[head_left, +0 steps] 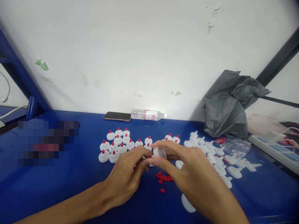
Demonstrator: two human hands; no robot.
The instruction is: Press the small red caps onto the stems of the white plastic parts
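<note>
White plastic cap (160, 153) held in the right hand, a red tip at the left

Held just above the blue surface (77, 177), the cap is tilted on its side. The right hand (193, 168) has its grip closed around it, thumb below and index finger above. The left hand (126, 171) has its fingertips pinched on a red tip (150, 157), of which only a sliver shows; whether it is seated on the cap is hidden by the fingers.

Taking the held cap as the centre of a clock, a group of red-tipped caps (121, 148) stands upright between nine and eleven o'clock, and a few more stand near one, partly behind the right hand. Bare spouted caps (219, 160) lie in a loose heap from two to four o'clock, many tilted. Loose red tips (165, 178) sit in a short row near half past five, while a white disc-shaped piece (187, 203) lies at five, partly covered by the right hand.

Farther off, a smartphone (117, 116) lies at ten o'clock, its end beside a clear water bottle (149, 114) lying on its side at eleven. At two, a crumpled grey plastic bag (226, 107) leans against the white wall (149, 56); at three lies a clear plastic bag (237, 147).
</note>
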